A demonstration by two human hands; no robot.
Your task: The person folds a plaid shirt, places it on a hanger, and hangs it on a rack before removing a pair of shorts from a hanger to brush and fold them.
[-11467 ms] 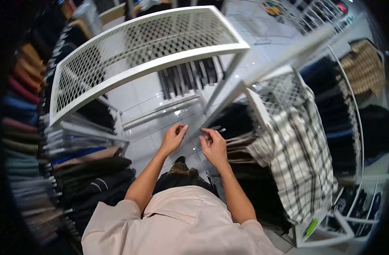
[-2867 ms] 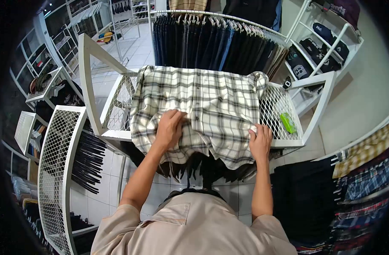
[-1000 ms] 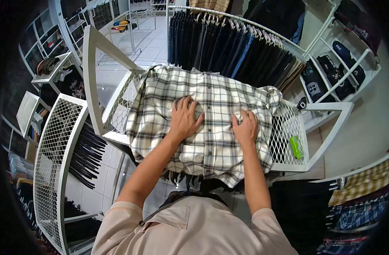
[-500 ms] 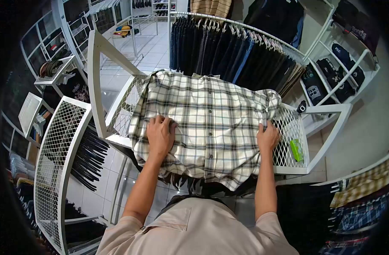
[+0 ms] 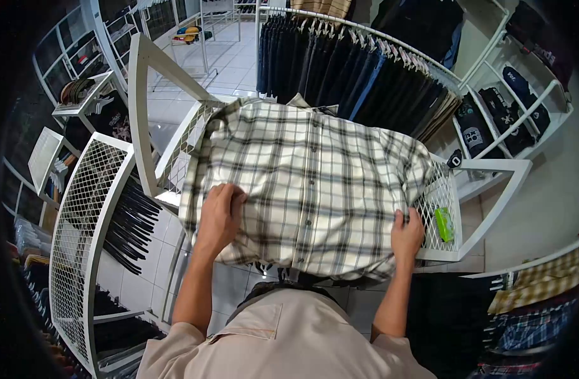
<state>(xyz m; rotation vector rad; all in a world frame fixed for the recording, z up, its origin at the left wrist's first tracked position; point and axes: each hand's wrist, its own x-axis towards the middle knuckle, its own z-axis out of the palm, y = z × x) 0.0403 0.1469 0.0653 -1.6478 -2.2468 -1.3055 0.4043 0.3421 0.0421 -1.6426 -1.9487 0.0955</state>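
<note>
A cream, black and grey plaid shirt [image 5: 274, 170] lies spread on a white mesh-topped rack, with its button front up and collar [image 5: 298, 101] at the far edge. Its near hem hangs at the rack's front edge. My left hand [image 5: 221, 215] is closed on the cloth at the shirt's left side, fingers curled together. At the lower right side, my right hand [image 5: 408, 235] pinches the shirt's edge between thumb and fingers. A bright green packet [image 5: 444, 225] rests on the mesh, right of my right hand.
White frame arms rise at the left [image 5: 140, 114] and right [image 5: 495, 202] ends of the rack [image 5: 432, 254]. Behind it hang dark trousers [image 5: 315, 63]. Another mesh rack [image 5: 90, 208] with black hangers [image 5: 134, 224] stands left; plaid shirts [image 5: 542, 284] hang at lower right.
Both hands have moved outward and nearer my body. The shirt's body has shifted and looks flatter, its collar now standing up at the far edge and its hem reaching less far toward me.
</note>
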